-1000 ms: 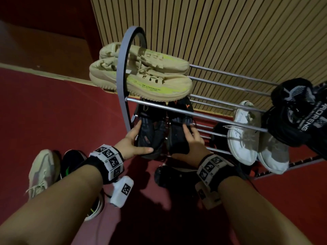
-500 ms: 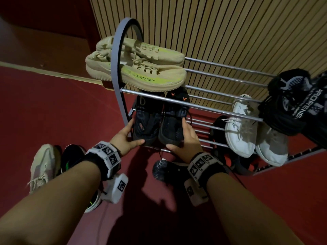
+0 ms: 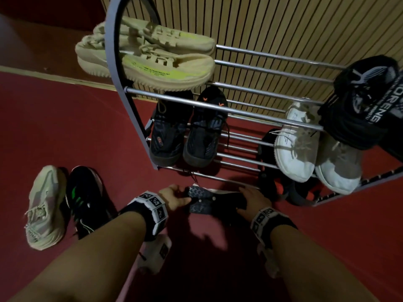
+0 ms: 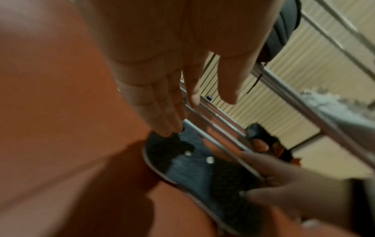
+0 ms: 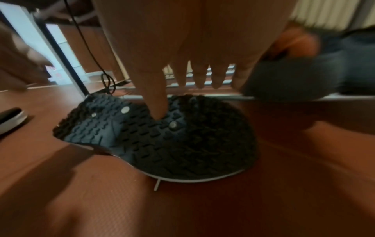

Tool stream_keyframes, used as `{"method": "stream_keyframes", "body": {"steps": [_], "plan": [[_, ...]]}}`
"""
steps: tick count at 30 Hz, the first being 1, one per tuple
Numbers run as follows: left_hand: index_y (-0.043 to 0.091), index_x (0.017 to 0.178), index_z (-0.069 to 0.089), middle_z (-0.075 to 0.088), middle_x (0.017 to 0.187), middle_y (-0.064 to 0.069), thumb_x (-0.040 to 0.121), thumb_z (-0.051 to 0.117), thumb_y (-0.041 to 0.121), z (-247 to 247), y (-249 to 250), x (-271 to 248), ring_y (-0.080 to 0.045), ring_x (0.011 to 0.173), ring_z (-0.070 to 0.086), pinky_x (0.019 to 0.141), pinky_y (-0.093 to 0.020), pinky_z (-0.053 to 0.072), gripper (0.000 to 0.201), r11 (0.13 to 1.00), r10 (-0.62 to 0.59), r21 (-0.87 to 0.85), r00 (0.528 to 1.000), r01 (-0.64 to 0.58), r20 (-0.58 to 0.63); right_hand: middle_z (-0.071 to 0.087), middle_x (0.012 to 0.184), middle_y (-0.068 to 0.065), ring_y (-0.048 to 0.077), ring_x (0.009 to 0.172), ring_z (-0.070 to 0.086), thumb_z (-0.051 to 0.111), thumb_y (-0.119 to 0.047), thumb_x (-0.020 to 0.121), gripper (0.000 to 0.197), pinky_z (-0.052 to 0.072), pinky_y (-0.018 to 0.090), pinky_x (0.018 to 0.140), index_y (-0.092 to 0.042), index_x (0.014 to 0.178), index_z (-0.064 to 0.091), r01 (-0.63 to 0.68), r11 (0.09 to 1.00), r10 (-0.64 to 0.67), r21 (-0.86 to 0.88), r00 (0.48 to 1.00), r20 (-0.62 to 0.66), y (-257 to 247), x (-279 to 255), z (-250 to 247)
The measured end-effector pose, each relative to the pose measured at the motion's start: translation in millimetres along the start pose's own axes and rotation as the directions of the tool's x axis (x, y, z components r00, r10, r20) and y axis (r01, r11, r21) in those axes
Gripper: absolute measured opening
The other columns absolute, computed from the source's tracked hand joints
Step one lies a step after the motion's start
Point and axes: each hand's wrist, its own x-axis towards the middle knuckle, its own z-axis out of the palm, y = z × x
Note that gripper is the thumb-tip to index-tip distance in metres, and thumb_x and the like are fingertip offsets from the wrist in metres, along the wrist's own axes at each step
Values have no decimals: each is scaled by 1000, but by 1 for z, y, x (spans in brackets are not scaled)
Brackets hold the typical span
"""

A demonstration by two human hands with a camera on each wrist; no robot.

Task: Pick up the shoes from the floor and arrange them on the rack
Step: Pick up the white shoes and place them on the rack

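Lying sole-up on the red floor (image 3: 65,127), just in front of the rack (image 3: 239,110), is a dark shoe (image 3: 202,203) with a studded tread; both hands are at it. Left hand (image 3: 174,198) sits at the end farther from the white pair, fingers straight and close together, tips touching the tread edge in the left wrist view; nothing gripped. Right hand (image 3: 253,199) is at the opposite end; in the right wrist view its thumb (image 5: 158,102) presses down on the tread and the other fingers hang loosely spread over the far edge. Whether they curl around the shoe: cannot tell.

On the floor off the rack's arched end: a beige sneaker (image 3: 44,205) and a black sneaker with green marks (image 3: 84,199), side by side, touching.

Rack contents, near to far:
- Lowest tier: dark shoes with orange-red accents (image 3: 281,184), partly hidden under the white pair.
- Middle tier: a dark grey pair (image 3: 185,136) at the arched end, toes toward the camera, side by side. A white pair (image 3: 305,153) toward the other end, toes overhanging the front rail.
- Top tier: a tan pair with yellow-green sides (image 3: 152,62) at the arched end, lying across the rails; black lettered shoes (image 3: 366,105) at the opposite end.

Behind the rack: slatted wood wall (image 3: 283,25).
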Motion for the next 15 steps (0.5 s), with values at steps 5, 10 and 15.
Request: {"method": "stream_keyframes", "body": {"steps": [5,10,15], "plan": [[11,113,56,60,106,-8,86,64,16,20,6,6,-16,92,55,79,-21,43,28,974,-1,-226,1000,2,7,25,152,5,23,139,27,57,-38,85,80,26,40,110,-25,150,12,-28,994,37,-105,996,83,-12,15,7],[2,111,59,60,97,-10,87,63,10,25,-3,13,-16,84,55,76,-26,43,26,952,-49,-304,998,38,-26,47,129,4,27,123,42,65,-40,75,59,29,41,101,-26,128,42,5,975,12,-221,997,73,-17,13,12],[2,124,55,61,120,-23,83,65,44,24,-9,11,-35,101,63,88,-39,51,59,968,-155,-193,987,162,50,49,123,3,26,118,44,48,-35,88,32,36,42,95,-23,118,49,91,980,-92,-179,996,-2,-28,-1,0]]}}
